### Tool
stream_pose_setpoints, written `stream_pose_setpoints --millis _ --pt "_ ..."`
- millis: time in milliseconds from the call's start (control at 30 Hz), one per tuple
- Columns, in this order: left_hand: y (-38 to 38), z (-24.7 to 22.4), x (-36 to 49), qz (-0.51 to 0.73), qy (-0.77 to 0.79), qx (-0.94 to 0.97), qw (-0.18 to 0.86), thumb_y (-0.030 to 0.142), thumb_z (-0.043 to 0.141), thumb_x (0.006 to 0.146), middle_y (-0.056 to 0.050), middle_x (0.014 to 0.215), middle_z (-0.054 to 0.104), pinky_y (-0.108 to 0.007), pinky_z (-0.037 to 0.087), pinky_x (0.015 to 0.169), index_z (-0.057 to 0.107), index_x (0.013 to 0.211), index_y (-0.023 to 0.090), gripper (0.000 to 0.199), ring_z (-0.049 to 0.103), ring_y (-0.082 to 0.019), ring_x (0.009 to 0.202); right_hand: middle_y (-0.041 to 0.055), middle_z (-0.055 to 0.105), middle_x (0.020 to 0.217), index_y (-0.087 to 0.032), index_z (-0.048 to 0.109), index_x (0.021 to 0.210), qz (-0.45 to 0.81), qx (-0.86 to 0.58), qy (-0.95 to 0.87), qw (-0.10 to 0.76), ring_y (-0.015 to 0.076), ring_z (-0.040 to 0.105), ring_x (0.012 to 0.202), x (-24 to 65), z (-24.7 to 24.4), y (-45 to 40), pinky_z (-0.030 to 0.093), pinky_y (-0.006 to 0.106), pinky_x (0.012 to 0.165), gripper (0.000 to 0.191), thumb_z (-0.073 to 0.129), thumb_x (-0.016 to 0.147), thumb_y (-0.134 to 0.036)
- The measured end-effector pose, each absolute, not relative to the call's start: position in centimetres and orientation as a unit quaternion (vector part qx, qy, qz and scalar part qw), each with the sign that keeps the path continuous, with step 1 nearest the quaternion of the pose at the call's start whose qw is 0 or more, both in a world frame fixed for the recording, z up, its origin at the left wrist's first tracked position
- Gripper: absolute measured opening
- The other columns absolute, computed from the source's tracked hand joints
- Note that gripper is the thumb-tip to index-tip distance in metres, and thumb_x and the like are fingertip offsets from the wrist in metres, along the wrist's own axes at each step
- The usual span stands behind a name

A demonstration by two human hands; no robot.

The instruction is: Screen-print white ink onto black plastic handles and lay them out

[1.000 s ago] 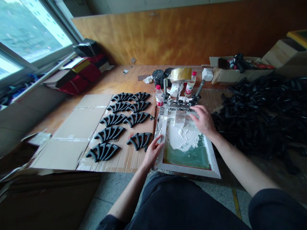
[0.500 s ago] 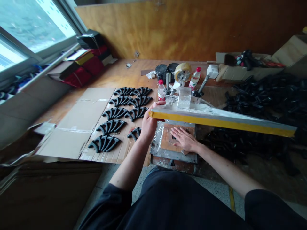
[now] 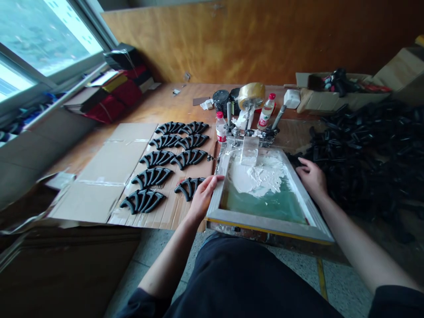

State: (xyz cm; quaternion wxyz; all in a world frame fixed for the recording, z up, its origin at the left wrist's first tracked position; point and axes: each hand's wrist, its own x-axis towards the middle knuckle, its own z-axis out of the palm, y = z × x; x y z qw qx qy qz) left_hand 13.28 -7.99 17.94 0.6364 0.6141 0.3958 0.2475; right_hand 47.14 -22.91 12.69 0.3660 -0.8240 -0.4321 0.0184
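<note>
Left hand (image 3: pixel 202 197) grasps frame (image 3: pixel 265 222) at left edge. Right hand (image 3: pixel 312 179) near right edge; can't tell grip.

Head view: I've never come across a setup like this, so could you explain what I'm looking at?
There is no machine arm here: a person works with two bare hands, and the one camera, worn on the head, looks forward and down. In front is a pale frame around a greenish panel, with white paste smeared across it. The left hand is at the frame's left edge; its grip is hard to judge. The right hand is beside the right edge, near a heap of black parts. On the left, curved black pieces lie grouped on cardboard.
</note>
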Motion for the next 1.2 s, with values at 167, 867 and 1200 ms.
stream_pose_setpoints --millis 167,867,1200 --pt "-8.4 11.5 12.4 0.155 0.436 0.623 0.63 0.049 0.055 0.086 0.001 0.078 0.06 -0.018 0.036 0.052 0.041 0.145 0.023 0.065 0.047 -0.009 0.058 0.0162 0.039 0.146 -0.018 0.047 0.138 -0.05 -0.761 -0.555 0.332 0.0321 0.05 0.122 43.4 15.4 -16.0 0.048 0.048 0.096 0.067 0.071 0.076 -0.035" --pt "-7.8 6.4 12.8 0.133 0.464 0.664 0.571 0.044 0.055 0.087 0.0 0.075 0.061 -0.022 0.042 0.058 0.051 0.138 0.023 0.056 0.052 -0.012 0.062 0.0014 0.066 0.084 -0.022 0.065 0.084 0.148 -0.576 -0.796 0.115 0.0174 0.059 0.083 37.5 14.5 -16.9 0.039 0.025 0.067 0.026 0.052 0.072 -0.002" --pt "-7.8 7.0 12.7 0.13 0.454 0.638 0.608 0.05 0.055 0.085 0.004 0.068 0.054 -0.02 0.033 0.05 0.049 0.138 0.022 0.061 0.042 -0.009 0.053 0.0017 0.067 0.086 -0.022 0.069 0.092 0.162 -0.575 -0.785 0.161 0.0173 0.061 0.083 37.3 13.8 -18.1 0.044 0.026 0.071 0.024 0.056 0.08 -0.006"
